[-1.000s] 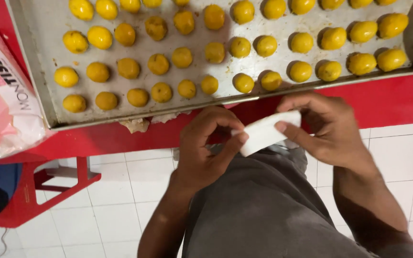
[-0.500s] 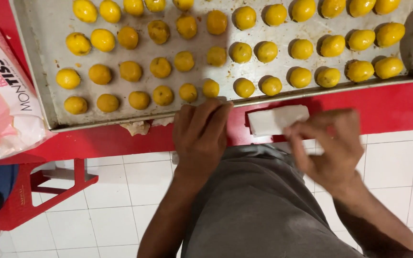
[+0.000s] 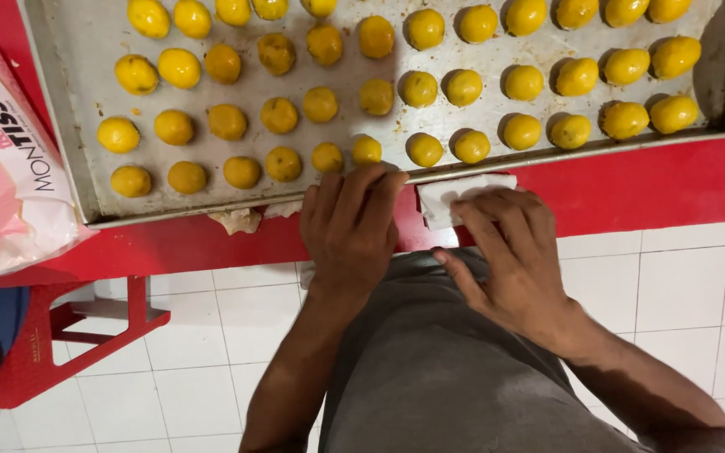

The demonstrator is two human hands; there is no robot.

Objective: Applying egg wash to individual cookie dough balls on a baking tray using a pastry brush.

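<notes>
A folded white tissue point(image 3: 446, 200) lies on the red table point(image 3: 631, 189) just in front of the metal baking tray point(image 3: 69, 143). My right hand point(image 3: 509, 252) lies flat with its fingers pressing on the tissue. My left hand point(image 3: 348, 226) rests palm down on the table edge, its fingertips touching the tray's front rim. The tray holds several rows of round yellow glazed pastries point(image 3: 279, 115).
A pink and white tissue pack point(image 3: 6, 168) lies at the table's left edge. Crumpled tissue bits point(image 3: 237, 220) stick out from under the tray's front rim. Below are a white tiled floor point(image 3: 681, 277), a red stool frame point(image 3: 60, 335) and my grey shorts point(image 3: 438, 361).
Both hands held the tissue above my lap; the tissue now lies on the table. My right hand moved onto it and my left hand went to the tray's rim.
</notes>
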